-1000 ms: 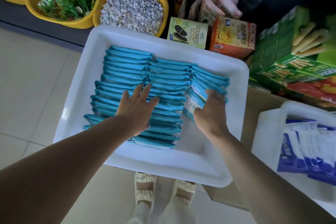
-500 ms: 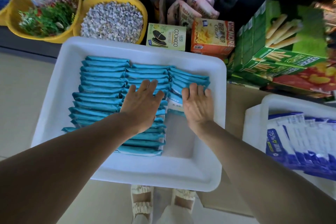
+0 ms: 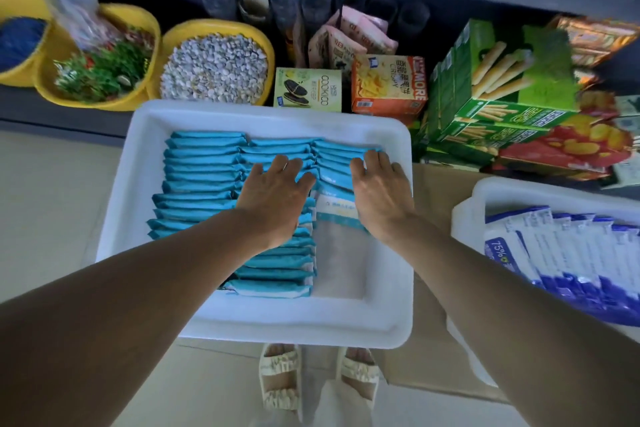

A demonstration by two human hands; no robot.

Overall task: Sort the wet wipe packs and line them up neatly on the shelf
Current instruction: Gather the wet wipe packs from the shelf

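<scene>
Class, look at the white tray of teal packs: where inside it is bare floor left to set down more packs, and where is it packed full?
Free: the near-right part of the white tray, bordered by the middle row of teal packs, the right wall, the near wall and the short right row under the right hand. Crowded: the left and middle rows, where the left hand rests.

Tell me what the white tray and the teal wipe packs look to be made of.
White tray: probably moulded plastic, semi-gloss; rounded rim and corners, soft sheen.
Teal wipe packs: likely flexible plastic film, fairly matte; thin crimped edges, slightly pillowed and bent. The print is too blurred to confirm.
</scene>
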